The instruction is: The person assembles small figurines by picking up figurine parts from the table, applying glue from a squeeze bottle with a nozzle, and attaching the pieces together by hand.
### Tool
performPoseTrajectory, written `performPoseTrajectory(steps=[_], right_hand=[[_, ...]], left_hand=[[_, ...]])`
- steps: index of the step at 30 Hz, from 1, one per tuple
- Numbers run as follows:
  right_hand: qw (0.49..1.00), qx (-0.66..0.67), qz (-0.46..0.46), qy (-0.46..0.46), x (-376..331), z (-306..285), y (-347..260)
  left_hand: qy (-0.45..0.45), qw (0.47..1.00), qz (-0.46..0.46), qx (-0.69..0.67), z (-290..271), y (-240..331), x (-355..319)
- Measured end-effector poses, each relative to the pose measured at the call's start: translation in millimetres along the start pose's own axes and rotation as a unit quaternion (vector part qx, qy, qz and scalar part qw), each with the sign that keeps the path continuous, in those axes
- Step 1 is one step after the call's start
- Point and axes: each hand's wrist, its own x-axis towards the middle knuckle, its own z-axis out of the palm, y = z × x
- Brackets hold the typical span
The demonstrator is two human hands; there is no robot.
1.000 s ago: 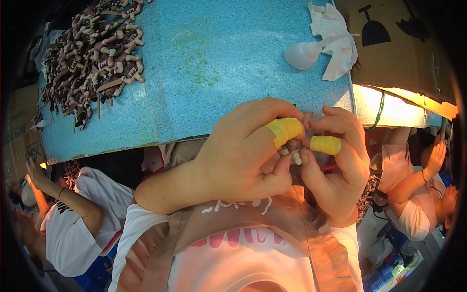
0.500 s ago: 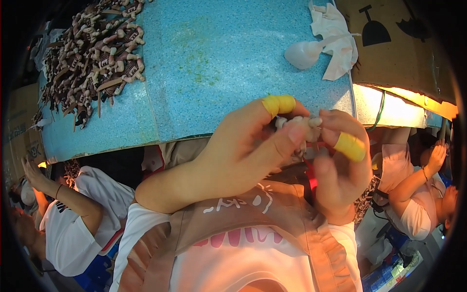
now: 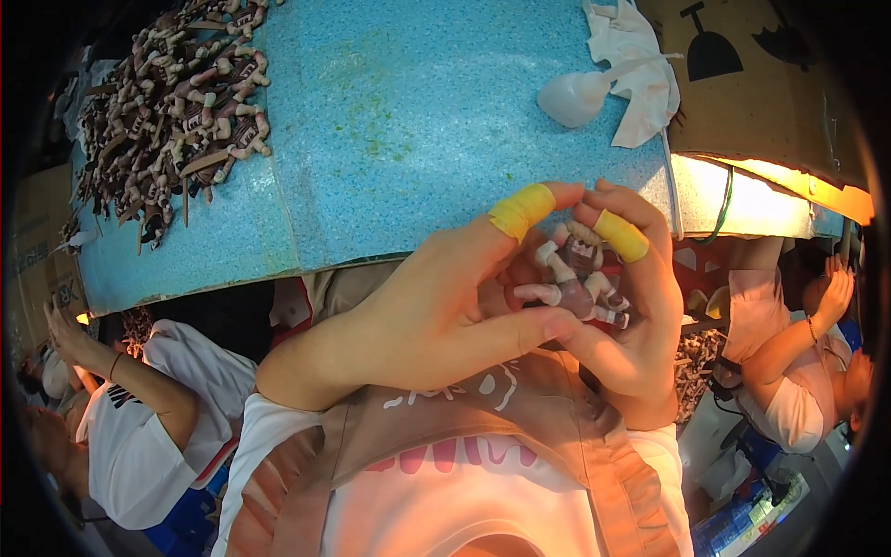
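Observation:
Both hands meet close to my chest around one small brown and cream toy figure [image 3: 575, 278]. My left hand [image 3: 436, 316] has yellow tape on its forefinger and pinches the figure from the left with thumb and forefinger. My right hand [image 3: 631, 306], also taped yellow on one finger, cups the figure from the right and behind. The figure's pale arms and legs stick out between my fingers.
A blue speckled table [image 3: 408, 121] lies ahead, with a heap of several similar figures [image 3: 176, 102] at its far left. A white cloth [image 3: 640, 65] and a pale spoon-shaped piece [image 3: 575, 97] lie at its right end. Other people sit at left [image 3: 139, 408] and right [image 3: 798, 362].
My hands have shifted around the figure: the left forefinger has lifted over it and the figure now shows openly between both hands, turned so its limbs face me.

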Motion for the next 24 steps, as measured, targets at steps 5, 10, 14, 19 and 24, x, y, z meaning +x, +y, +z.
performPoseTrajectory(steps=[5, 10, 14, 19, 24], right_hand=[[0.981, 0.177, 0.078, 0.034, -6, 14, 0], [0.913, 0.36, 0.18, 0.071, -5, 18, -6], [0.982, 0.183, 0.041, 0.036, -2, 6, 2], [0.991, 0.127, 0.015, 0.024, 1, 5, 1], [0.99, 0.125, -0.026, 0.056, -3, 9, 6]], left_hand=[[0.003, 1.0, -0.007, -0.007, -2, -3, 1], [0.007, 1.0, 0.01, 0.029, -1, -2, 1], [0.038, 0.993, -0.033, -0.105, 3, 5, 2], [0.058, 0.99, -0.048, -0.122, 4, 5, 2], [0.027, 0.995, 0.002, -0.097, 2, 1, 2]])
